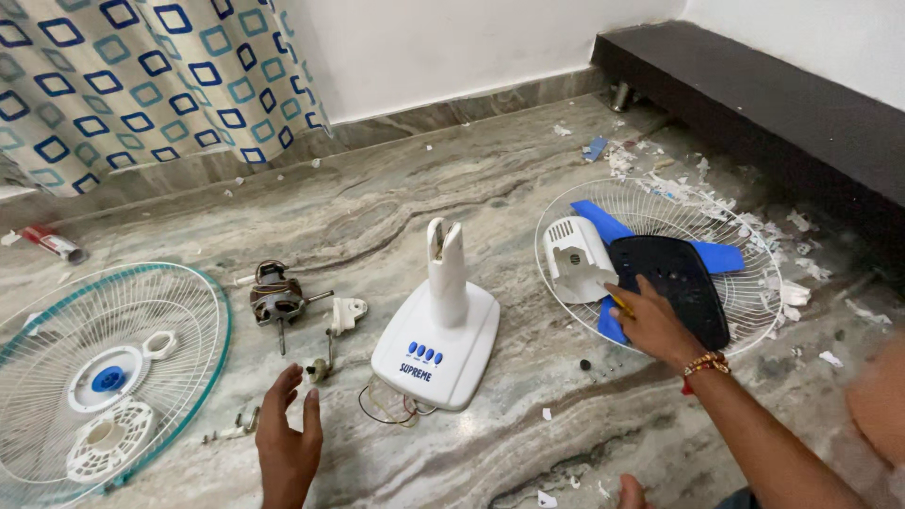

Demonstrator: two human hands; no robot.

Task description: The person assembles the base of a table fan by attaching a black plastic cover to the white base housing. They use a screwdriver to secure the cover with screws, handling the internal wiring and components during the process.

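A taken-apart table fan lies on the marble floor. My right hand (650,320) rests on a black plate (674,283) inside a white wire guard (566,203), fingers closed on a small yellow thing that I cannot make out. Beside the plate lie a white motor cover (577,256) and blue fan blades (603,224). My left hand (287,438) hovers over the floor, fingers apart, holding nothing, close to a small metal part (319,369). The white fan base (438,335) with blue buttons stands between both hands.
A motor (276,297) with its shaft lies left of the base. A teal-rimmed guard (222,325) holding white rings sits at far left. White scraps litter the floor at right. A dark ledge (754,94) runs along the right wall; a patterned curtain (141,75) hangs behind.
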